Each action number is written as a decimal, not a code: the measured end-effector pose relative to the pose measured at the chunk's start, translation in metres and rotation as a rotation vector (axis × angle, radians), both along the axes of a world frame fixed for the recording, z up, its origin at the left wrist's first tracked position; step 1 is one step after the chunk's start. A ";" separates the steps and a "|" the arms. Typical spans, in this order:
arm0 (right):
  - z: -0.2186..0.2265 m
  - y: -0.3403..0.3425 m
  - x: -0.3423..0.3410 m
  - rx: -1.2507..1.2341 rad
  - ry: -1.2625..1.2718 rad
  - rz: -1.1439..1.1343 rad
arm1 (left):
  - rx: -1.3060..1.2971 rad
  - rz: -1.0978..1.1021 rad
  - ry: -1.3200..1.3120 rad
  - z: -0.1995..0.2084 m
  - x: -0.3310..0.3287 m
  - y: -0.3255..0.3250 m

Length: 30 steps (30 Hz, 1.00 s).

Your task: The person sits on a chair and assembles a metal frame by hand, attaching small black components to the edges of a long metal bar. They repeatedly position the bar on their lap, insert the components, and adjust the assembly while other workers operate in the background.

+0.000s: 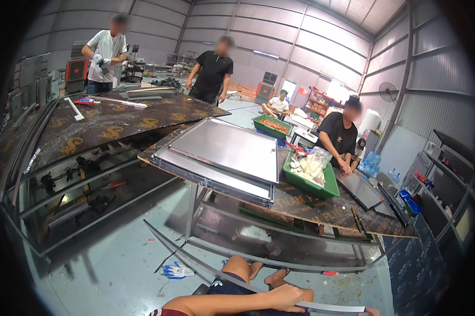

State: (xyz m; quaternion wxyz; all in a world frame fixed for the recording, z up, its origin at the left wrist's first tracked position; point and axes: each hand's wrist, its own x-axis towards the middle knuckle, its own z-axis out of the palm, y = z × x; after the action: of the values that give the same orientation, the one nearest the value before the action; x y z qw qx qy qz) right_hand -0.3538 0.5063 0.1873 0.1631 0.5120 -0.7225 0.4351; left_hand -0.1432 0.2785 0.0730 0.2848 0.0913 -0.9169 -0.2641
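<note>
My left hand (287, 298) is closed in a fist round a long, thin grey metal strip (329, 307), low in front of my bent knees. From there the strip runs up and to the left, its far end near the table legs. At the lower edge, my right hand (372, 312) shows only in part, at the strip's right end, and seems to grip it; most of its fingers are cut off from view. A white and blue work glove (178, 270) lies on the floor to the left of my knees.
Flat metal panels (224, 147) lie stacked on the table ahead. A green tray (329, 188) of plastic-wrapped pieces and pliers (359, 222) are to their right. One person (338, 131) works at that table's far side; others stand or sit farther back. Left stands another table (95, 124).
</note>
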 end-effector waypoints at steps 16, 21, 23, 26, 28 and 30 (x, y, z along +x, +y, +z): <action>0.001 -0.005 0.013 0.045 0.267 -0.078 | -0.005 -0.022 0.085 0.016 0.012 0.006; -0.004 -0.007 0.001 0.078 0.320 -0.054 | -0.031 -0.005 0.033 0.026 0.016 0.010; -0.007 -0.010 -0.003 0.074 0.366 -0.070 | -0.019 -0.013 0.063 0.024 0.014 0.009; -0.011 -0.017 -0.008 0.032 0.423 -0.062 | 0.011 -0.009 0.074 0.015 0.009 0.004; -0.013 -0.020 -0.011 0.020 0.449 -0.055 | 0.006 0.006 0.017 0.009 0.003 -0.003; -0.013 -0.023 -0.014 0.037 0.465 -0.056 | -0.010 0.003 0.008 0.002 0.000 -0.007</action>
State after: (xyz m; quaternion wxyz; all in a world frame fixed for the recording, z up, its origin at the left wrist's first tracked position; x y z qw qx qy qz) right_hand -0.3675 0.4837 0.1743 0.3278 0.5810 -0.6872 0.2877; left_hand -0.1434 0.2714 0.0751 0.2894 0.0903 -0.9170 -0.2594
